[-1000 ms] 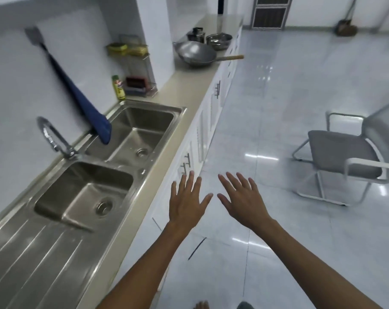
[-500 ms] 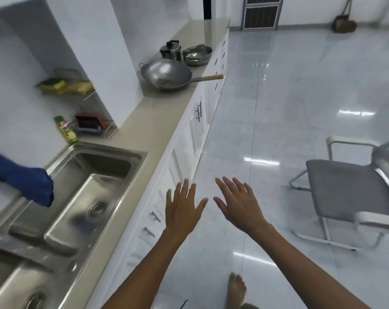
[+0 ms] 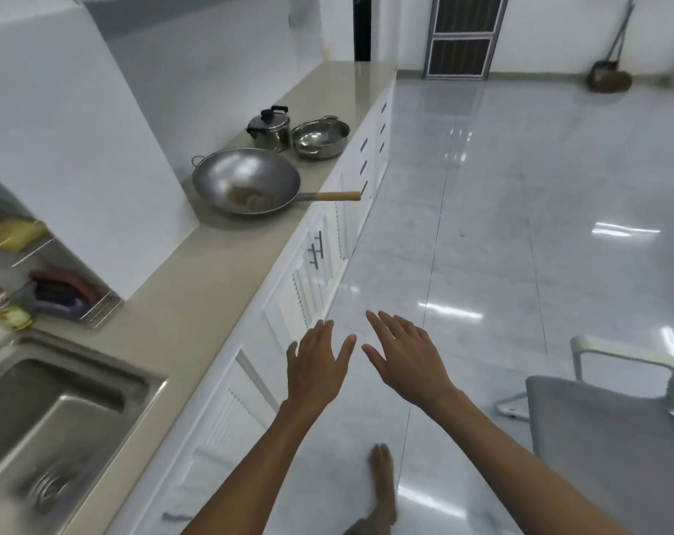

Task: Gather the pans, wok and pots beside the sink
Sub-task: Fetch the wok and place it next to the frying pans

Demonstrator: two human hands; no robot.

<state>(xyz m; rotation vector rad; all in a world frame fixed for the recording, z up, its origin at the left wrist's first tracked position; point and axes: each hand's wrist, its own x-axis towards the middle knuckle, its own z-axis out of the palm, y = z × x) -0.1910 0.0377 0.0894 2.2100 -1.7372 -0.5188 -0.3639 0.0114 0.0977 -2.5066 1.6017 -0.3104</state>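
Both arms stretched forward over the floor (image 3: 482, 225), palms down, forearms bare. Left hand (image 3: 316, 364) flat, fingers (image 3: 323, 334) spread and extended, thumb out to the right, gripping nothing. Right hand (image 3: 408, 357) likewise flat, fingers (image 3: 381, 322) splayed and pointing up-left, empty. Thumbs of the two hands near each other, not touching. Both hands hanging in front of the white cabinet doors (image 3: 300, 287), beside the edge of the surface (image 3: 196, 303), not over it, touching nothing.

Wok (image 3: 246, 181) sitting on the surface well ahead of the hands, against the wall corner, wooden handle (image 3: 337, 195) sticking out past the surface edge toward the floor. Some brownish residue inside the wok. Lidded pot (image 3: 270, 127) behind the wok, upright, black knob on top. Open steel pan (image 3: 320, 137) just beside the pot on its right, the two touching or nearly so; hard to tell which. All three well apart from the sink (image 3: 57, 411), which sits at lower left, blurred.

Wire rack (image 3: 92, 307) with scrubbers and a bottle (image 3: 3, 307) between the sink and the wall jut. Yellow sponges (image 3: 13, 233) on a higher shelf at left edge. Grey chair (image 3: 613, 438) at lower right. Bare foot (image 3: 383, 484) on the floor below the hands. Broom and dustpan (image 3: 609, 77) against the far wall.
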